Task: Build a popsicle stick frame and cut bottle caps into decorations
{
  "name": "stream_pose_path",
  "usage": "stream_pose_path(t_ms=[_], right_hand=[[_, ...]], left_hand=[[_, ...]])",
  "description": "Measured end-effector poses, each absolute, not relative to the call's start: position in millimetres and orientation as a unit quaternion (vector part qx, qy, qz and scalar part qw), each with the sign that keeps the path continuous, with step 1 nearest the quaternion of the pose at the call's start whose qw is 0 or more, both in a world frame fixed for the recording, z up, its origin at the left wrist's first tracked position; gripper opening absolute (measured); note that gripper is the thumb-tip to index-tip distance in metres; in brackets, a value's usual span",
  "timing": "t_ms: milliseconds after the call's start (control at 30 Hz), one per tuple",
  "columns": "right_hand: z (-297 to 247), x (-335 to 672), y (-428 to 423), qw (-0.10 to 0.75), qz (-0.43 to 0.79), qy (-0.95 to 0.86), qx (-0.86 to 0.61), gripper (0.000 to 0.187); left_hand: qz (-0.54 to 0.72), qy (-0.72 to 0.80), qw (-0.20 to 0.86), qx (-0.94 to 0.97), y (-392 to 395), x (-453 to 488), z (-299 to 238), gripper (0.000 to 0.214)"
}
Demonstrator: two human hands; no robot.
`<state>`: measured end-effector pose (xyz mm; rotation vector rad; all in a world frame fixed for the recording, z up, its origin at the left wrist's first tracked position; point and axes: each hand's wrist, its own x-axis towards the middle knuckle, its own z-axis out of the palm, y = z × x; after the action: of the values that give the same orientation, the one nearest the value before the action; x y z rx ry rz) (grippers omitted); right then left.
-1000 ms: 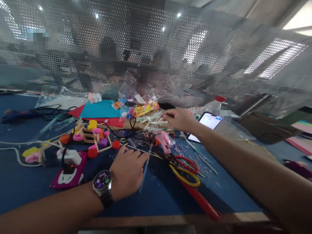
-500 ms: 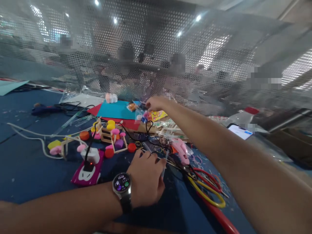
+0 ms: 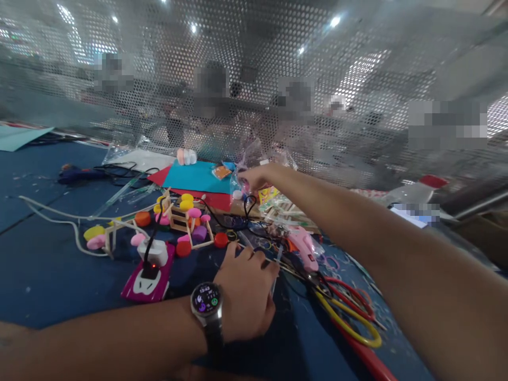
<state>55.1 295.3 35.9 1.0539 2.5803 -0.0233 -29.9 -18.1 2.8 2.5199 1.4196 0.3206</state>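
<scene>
My left hand (image 3: 246, 288), with a watch on its wrist, is low over the blue table, fingers curled. A clear stick (image 3: 277, 267), perhaps a glue stick, shows by its thumb and index finger. Farther off, my right hand (image 3: 256, 178) pinches a crinkled clear plastic bag (image 3: 251, 154); its fingertips are partly hidden. A yellow packet (image 3: 268, 194) lies just beside that hand. Between the hands are light wooden sticks (image 3: 291, 211) and a pink glue gun (image 3: 304, 247). Left of my left hand stands a small stick frame (image 3: 180, 219) with coloured round pieces.
A purple power strip (image 3: 130, 286) with a white adapter (image 3: 156, 253) sits at left, its cords trailing. Blue sheet (image 3: 194, 177) and red sheet (image 3: 216, 201) lie at the back. Scissors with yellow handles (image 3: 369, 341) are at right, a phone (image 3: 410, 216) beyond. A perforated screen (image 3: 246, 116) stands behind.
The view has shifted, moving the scene slightly right. My right hand is more lowered onto the plastic, which now bulges up behind it. My left hand keeps its place and shape.
</scene>
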Motion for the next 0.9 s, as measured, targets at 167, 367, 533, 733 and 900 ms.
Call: stream_pose_path(t_ms=[167,367,533,733,900], right_hand=[[43,55,285,0.221,-0.013,0.902,0.371,0.034],[63,65,279,0.144,0.036,0.916,0.374,0.033],[66,74,277,0.085,0.056,0.917,0.386,0.032],[56,69,274,0.067,0.038,0.916,0.394,0.032],[57,64,280,0.097,-0.004,0.906,0.412,0.032]], left_hand=[[0.108,0.487,0.114,0.859,-20,-29,4,0.032],[0.115,0.478,0.12,0.862,-19,-31,2,0.036],[0.116,0.478,0.125,0.861,-19,-31,2,0.036],[0.113,0.481,0.123,0.861,-19,-30,1,0.037],[0.116,0.481,0.125,0.86,-19,-31,1,0.035]])
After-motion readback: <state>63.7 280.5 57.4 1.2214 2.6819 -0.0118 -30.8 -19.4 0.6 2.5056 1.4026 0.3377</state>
